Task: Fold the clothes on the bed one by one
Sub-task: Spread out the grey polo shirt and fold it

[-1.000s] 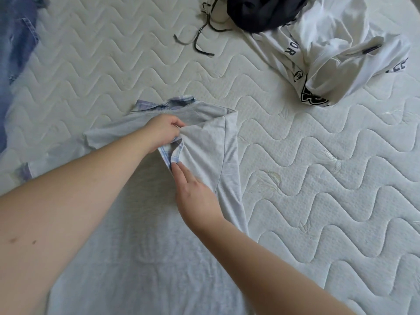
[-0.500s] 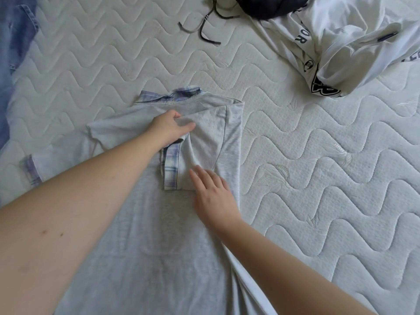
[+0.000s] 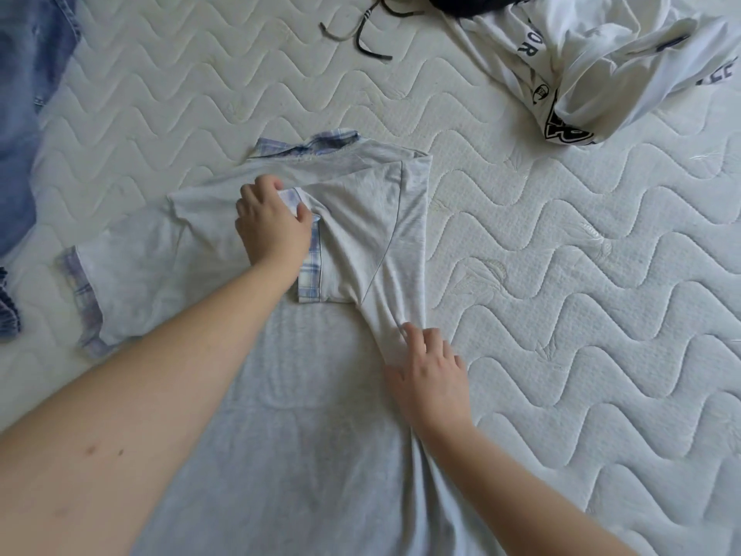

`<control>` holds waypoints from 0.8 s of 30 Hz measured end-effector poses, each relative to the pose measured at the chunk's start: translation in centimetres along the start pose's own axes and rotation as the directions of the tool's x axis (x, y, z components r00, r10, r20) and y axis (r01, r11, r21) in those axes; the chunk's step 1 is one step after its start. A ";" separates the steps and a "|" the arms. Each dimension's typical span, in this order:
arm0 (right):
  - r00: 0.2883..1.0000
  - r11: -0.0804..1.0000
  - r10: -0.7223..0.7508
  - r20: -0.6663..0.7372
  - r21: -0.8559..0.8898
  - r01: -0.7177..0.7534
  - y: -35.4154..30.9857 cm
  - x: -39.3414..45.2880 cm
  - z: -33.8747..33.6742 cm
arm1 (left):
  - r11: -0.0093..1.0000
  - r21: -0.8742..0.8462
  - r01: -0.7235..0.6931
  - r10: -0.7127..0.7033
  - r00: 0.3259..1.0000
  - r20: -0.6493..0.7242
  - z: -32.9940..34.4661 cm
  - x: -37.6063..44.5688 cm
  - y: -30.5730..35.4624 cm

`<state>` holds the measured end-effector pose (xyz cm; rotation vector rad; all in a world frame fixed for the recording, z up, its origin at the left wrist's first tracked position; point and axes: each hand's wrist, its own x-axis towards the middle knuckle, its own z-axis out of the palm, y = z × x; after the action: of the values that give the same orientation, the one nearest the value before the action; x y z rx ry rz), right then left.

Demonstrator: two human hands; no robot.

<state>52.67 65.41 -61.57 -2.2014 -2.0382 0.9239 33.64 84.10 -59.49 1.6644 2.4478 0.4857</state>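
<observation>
A light grey T-shirt (image 3: 288, 415) with blue plaid collar and cuffs lies flat on the white quilted mattress (image 3: 581, 315). Its right side is folded inward, and the right sleeve (image 3: 361, 234) lies across the chest with its plaid cuff pointing left. My left hand (image 3: 272, 222) sits on the upper end of that cuff and pinches its corner between thumb and fingers. My right hand (image 3: 431, 375) rests with spread fingers on the folded right edge below the sleeve, where the cloth bunches into creases. The left sleeve (image 3: 120, 274) lies spread out to the left.
A crumpled white garment with black lettering (image 3: 609, 70) lies at the top right, with a dark garment (image 3: 461, 6) and loose drawstrings (image 3: 361, 34) beside it. Blue denim (image 3: 24, 114) lies along the left edge.
The sleeve has been laid down flat across the chest. My right hand slid down from the cuff to the folded side edge. My left hand stayed at the cuff's top.
</observation>
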 end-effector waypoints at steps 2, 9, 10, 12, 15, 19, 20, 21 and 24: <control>0.998 0.998 0.046 0.039 -0.039 -0.044 0.9 -1.3 0.1 | 0.991 -0.134 -0.007 0.009 1.000 0.014 -0.2 -4.1 0.4; 0.975 0.990 0.073 0.208 -0.134 -0.046 3.8 -6.2 0.3 | 0.968 -0.069 0.242 -0.123 0.694 0.710 1.4 -19.3 1.7; 0.973 0.989 0.075 0.217 -0.140 -0.046 4.2 -7.1 0.5 | 0.952 -0.093 0.291 -0.136 0.676 0.724 1.6 -20.8 1.9; 0.972 0.984 0.076 0.224 -0.173 -0.037 4.8 -9.1 0.9 | 0.899 -0.160 0.408 -0.173 0.666 0.726 1.9 -23.0 2.4; 0.974 0.984 0.075 0.215 -0.176 -0.037 5.8 -11.8 1.5 | 0.857 -0.177 0.483 -0.229 0.667 0.709 1.9 -25.2 2.9; 0.971 0.989 0.139 0.192 -0.076 -0.127 7.4 -14.3 2.2 | 0.789 -0.250 0.560 -0.241 0.658 0.713 1.6 -26.7 2.9; 0.968 0.988 0.152 0.199 -0.045 -0.146 7.8 -14.9 2.4 | 0.774 -0.273 0.571 -0.236 0.660 0.713 1.6 -27.0 2.7; 0.965 0.987 0.158 0.207 -0.011 -0.160 8.1 -15.5 2.6 | 0.756 -0.293 0.585 -0.228 0.656 0.720 1.6 -27.3 2.4; 0.960 0.985 0.169 0.223 -0.023 -0.168 8.6 -16.9 3.2 | 0.716 -0.342 0.609 -0.175 0.631 0.756 1.7 -28.4 2.1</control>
<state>59.42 47.41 -60.58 -2.4033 -1.9583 1.2395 46.67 58.90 -62.14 0.7591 1.7616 0.3857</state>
